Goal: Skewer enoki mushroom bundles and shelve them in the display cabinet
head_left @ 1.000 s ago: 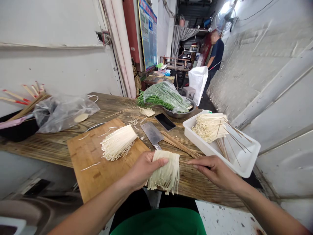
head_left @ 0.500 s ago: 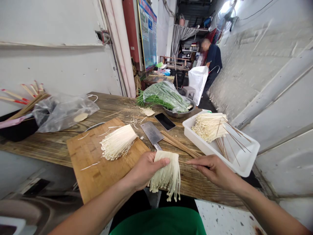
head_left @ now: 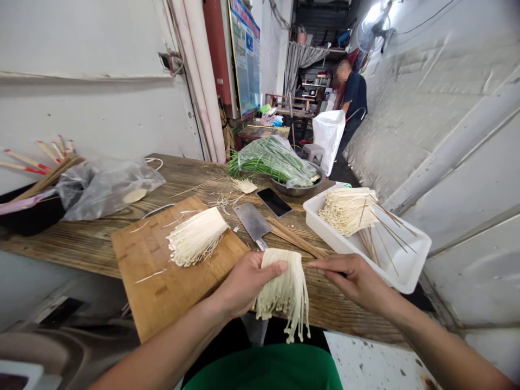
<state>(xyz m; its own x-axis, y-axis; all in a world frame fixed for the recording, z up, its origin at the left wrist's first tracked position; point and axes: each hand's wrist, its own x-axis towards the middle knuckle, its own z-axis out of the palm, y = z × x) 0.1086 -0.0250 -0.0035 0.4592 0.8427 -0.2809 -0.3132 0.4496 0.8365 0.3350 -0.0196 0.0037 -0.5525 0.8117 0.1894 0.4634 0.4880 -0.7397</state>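
Observation:
My left hand (head_left: 247, 281) is closed on a flat bunch of enoki mushrooms (head_left: 282, 287), thumb across the front, with the caps hanging down over the table edge. Just right of it, my right hand (head_left: 351, 276) pinches a thin wooden skewer (head_left: 309, 264), which runs toward the top of the bunch; how far it goes in is hidden. Another enoki bunch (head_left: 198, 234) lies on the wooden cutting board (head_left: 162, 292). Loose skewers (head_left: 298, 238) and a cleaver (head_left: 252, 221) rest between the board and the white tray (head_left: 410, 273), which holds skewered enoki (head_left: 349, 208).
A phone (head_left: 274, 202) lies behind the cleaver. Farther back, bagged green vegetables (head_left: 272, 160) sit in a metal bowl (head_left: 303, 189). On the left are a plastic bag (head_left: 105, 184) and a black container (head_left: 32, 214) with sticks. A person (head_left: 353, 103) stands near a white sack (head_left: 328, 135).
My left hand and its enoki bunch have shifted slightly right, closer to my right hand. The strands at the right hang a little lower. The person at the back has moved slightly.

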